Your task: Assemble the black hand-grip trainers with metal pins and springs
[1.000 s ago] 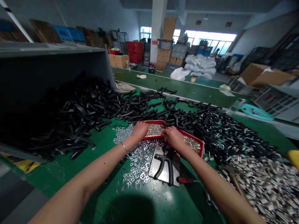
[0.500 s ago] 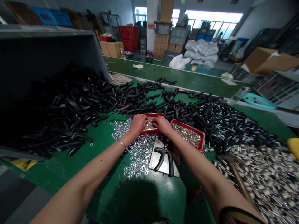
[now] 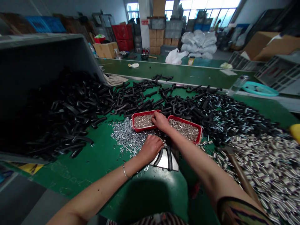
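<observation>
My left hand (image 3: 151, 148) is at the upper left of a black curved two-armed plastic part (image 3: 169, 159), its fingers curled together; whatever they pinch is too small to make out. That part lies on a shiny metal plate (image 3: 162, 162). Over the right end of a red tray (image 3: 133, 125) of tiny metal pieces is my right hand (image 3: 161, 121). Its fingertips are pressed together among the pieces, and what is in them is hidden. A second red tray (image 3: 200, 137), holding small metal pins, sits beside my right forearm. Loose metal rings (image 3: 127, 137) spread over the table left of the plate.
A large grey crate (image 3: 92, 59) on its side spills black plastic parts (image 3: 77, 103) from the left. To the right lie black parts with bolts (image 3: 231, 115), a heap of metal sleeves (image 3: 269, 165) and a hammer (image 3: 241, 175). Behind runs a green belt (image 3: 150, 72).
My left hand has left the first red tray and moved down and toward me, to the black part on the plate. My right hand stays at the tray. The view has shifted slightly.
</observation>
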The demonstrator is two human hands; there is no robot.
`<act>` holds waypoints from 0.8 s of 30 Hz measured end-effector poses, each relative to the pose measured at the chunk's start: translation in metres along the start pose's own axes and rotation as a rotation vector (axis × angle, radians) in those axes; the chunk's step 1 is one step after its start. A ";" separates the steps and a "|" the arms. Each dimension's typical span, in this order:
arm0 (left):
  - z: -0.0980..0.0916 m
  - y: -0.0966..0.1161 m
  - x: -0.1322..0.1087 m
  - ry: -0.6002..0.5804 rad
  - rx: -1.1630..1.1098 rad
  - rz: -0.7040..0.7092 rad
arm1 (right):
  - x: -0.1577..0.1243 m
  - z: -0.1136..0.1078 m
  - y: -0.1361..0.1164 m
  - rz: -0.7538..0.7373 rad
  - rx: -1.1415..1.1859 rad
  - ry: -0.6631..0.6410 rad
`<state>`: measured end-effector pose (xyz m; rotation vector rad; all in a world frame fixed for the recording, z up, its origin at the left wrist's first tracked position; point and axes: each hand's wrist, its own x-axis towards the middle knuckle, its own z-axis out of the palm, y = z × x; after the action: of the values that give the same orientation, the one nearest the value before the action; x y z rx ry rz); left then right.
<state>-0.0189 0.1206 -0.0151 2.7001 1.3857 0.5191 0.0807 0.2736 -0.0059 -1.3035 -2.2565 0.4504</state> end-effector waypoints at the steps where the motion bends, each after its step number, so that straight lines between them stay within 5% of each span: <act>1: 0.001 0.001 0.001 0.010 0.024 0.010 | -0.002 -0.002 0.000 -0.002 0.020 0.023; 9: 0.011 0.001 -0.005 0.030 0.184 0.181 | -0.048 -0.027 0.019 -0.046 0.039 0.064; 13: 0.012 -0.003 -0.011 0.010 0.183 0.238 | -0.046 -0.037 0.018 -0.080 -0.086 -0.017; 20: 0.000 -0.001 -0.011 -0.044 0.004 0.091 | -0.003 -0.021 -0.007 -0.096 -0.295 -0.188; 24: -0.013 -0.033 -0.006 0.199 -0.082 -0.153 | 0.004 -0.017 -0.011 -0.063 -0.362 -0.216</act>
<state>-0.0524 0.1341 -0.0119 2.5091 1.5642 0.8299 0.0802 0.2722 0.0146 -1.4063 -2.6433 0.1696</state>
